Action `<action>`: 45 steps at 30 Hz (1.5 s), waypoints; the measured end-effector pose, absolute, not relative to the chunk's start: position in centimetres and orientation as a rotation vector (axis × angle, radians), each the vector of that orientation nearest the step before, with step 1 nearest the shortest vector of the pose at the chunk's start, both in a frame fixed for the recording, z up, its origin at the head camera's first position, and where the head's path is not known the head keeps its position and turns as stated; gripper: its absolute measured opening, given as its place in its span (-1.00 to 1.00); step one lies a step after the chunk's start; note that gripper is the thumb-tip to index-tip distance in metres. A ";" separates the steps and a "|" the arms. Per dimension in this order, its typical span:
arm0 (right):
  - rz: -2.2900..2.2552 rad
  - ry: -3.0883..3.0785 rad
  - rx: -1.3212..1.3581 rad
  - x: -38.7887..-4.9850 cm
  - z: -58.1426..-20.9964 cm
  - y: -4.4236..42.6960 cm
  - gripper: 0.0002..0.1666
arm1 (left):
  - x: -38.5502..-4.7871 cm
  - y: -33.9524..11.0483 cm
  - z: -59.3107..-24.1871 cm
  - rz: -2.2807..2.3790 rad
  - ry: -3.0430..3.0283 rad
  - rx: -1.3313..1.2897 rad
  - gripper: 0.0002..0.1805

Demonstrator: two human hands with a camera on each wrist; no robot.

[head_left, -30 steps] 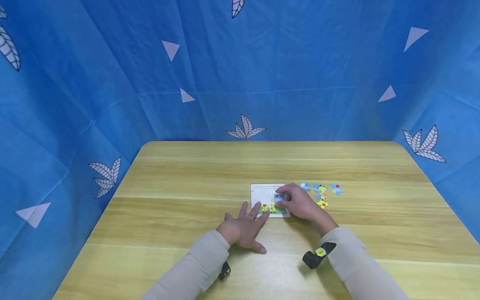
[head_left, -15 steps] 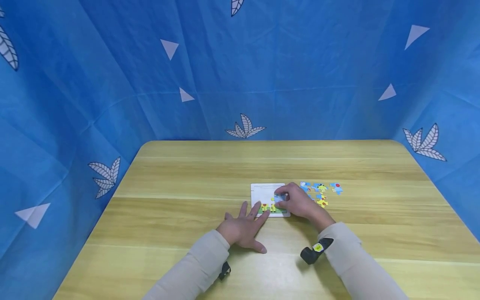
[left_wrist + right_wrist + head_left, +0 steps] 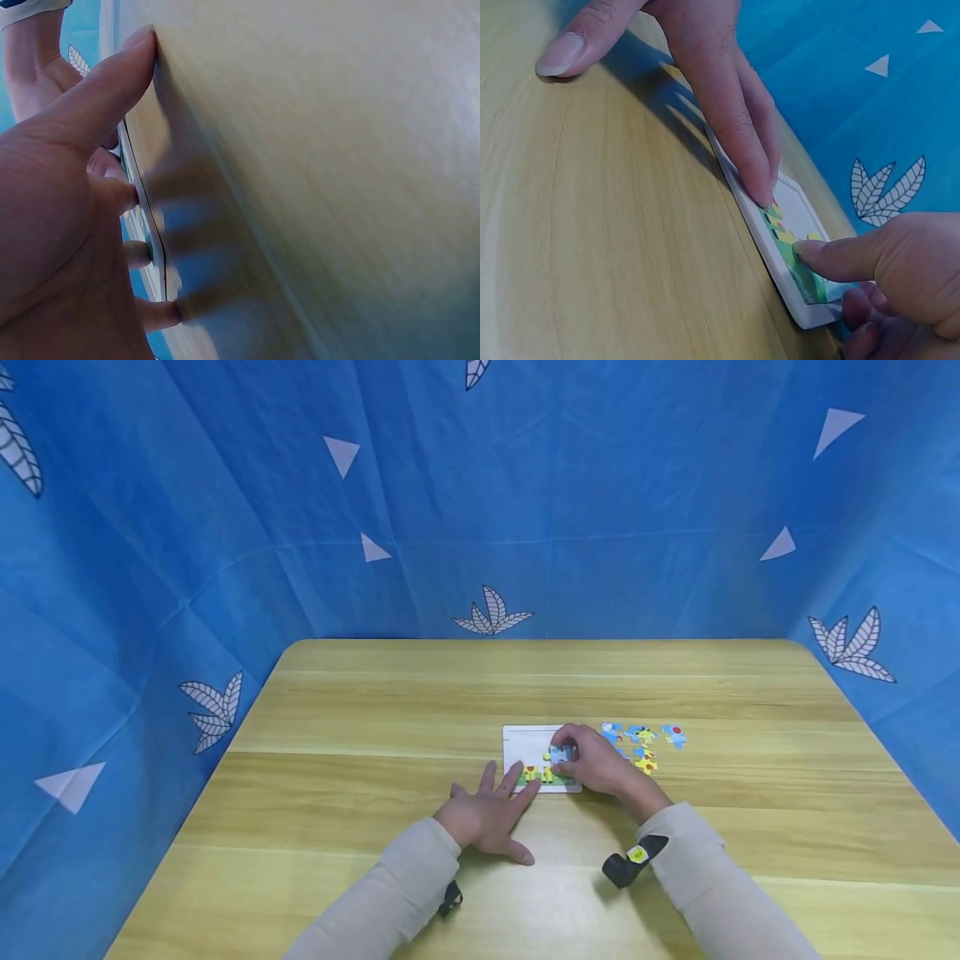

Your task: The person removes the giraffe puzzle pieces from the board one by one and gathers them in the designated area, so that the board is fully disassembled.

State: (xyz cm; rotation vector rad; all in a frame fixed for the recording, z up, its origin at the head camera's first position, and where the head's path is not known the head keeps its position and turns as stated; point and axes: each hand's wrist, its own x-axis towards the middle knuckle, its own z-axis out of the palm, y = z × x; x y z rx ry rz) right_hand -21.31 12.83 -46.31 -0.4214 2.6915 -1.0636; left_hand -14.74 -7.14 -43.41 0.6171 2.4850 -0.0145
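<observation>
A white puzzle tray (image 3: 525,743) lies on the table, with green and yellow pieces fitted along its near edge. My right hand (image 3: 596,764) is over the tray's right side, index finger and thumb curled about a light-blue puzzle piece (image 3: 559,755). Whether that piece sits flat in the tray is hard to tell. My left hand (image 3: 491,818) spreads its straight fingers over the tray's near left corner. In the right wrist view, left-hand fingertips (image 3: 765,196) press on the fitted pieces, and the right thumb (image 3: 832,256) touches the picture. Its other fingers are partly hidden by the hand.
Several loose puzzle pieces (image 3: 643,762), blue, yellow and red, lie on the table right of the tray, one (image 3: 673,736) a little apart. The wooden table (image 3: 375,710) reaches back to a blue patterned curtain (image 3: 637,485).
My right wrist has shifted slightly left, and more of the light-blue piece shows between the fingers. My left hand and the tray have stayed in place.
</observation>
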 end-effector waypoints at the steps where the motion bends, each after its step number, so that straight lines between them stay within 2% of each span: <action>1: -1.064 2.692 -0.428 -21.3 -46.4 12.8 -0.64 | -14.7 -7.1 -43.4 -0.015 2.485 0.617 0.11; 11: -1.072 2.710 -0.417 -20.7 -46.6 12.7 -0.60 | -14.7 -7.1 -43.6 -0.013 2.491 0.619 0.10; 25: -1.092 2.763 -0.487 -20.3 -46.7 13.0 -0.71 | -14.7 -7.0 -43.4 -0.021 2.489 0.610 0.10; 45: -1.051 2.812 -0.392 -20.1 -46.2 12.9 -0.81 | -14.7 -7.1 -43.3 -0.015 2.486 0.610 0.10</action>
